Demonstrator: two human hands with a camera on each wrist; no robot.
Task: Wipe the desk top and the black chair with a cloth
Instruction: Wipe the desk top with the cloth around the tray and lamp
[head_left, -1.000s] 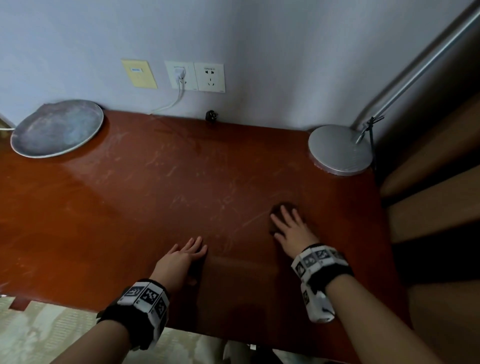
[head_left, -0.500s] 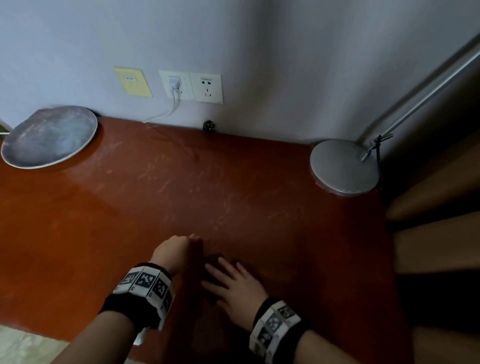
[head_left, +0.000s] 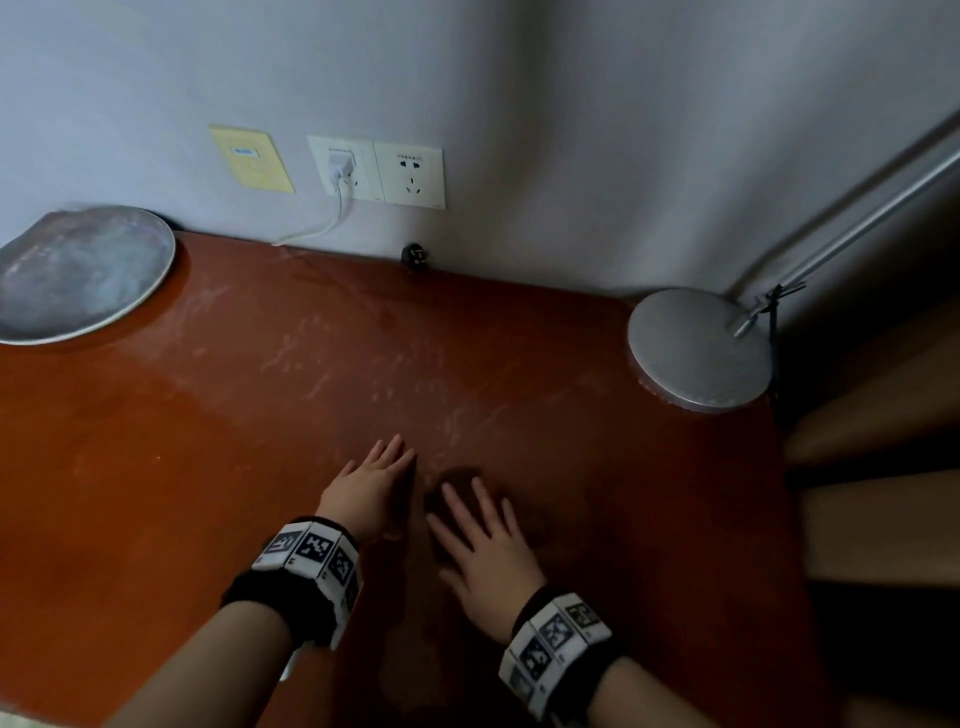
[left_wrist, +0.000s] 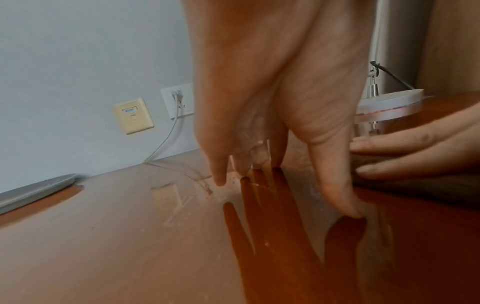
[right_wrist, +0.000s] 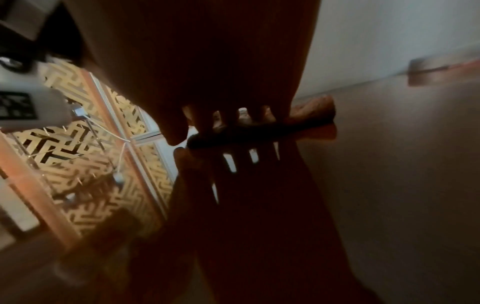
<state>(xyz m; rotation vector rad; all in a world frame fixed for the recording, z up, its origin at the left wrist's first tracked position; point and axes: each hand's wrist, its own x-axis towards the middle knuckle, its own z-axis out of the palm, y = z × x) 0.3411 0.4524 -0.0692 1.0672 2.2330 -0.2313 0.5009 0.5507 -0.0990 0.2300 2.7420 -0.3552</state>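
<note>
- Red-brown glossy wooden desk top (head_left: 234, 467) fills the centre and lower frame of the head view.
- Right hand (head_left: 485, 551), lower centre, lies flat with fingers straight and spread, pressing a dark brown cloth (head_left: 460, 480) onto the desk; nothing is clasped.
- Left hand (head_left: 371, 486), just left of it, rests its straight fingertips (left_wrist: 345, 207) on the wood, holding nothing.
- Round grey metal plate (head_left: 78, 275) sits at the left edge.
- Round silver lamp base (head_left: 696, 348) stands at right.
- White wall socket (head_left: 374, 171) holds a plugged charger, upper centre.
</note>
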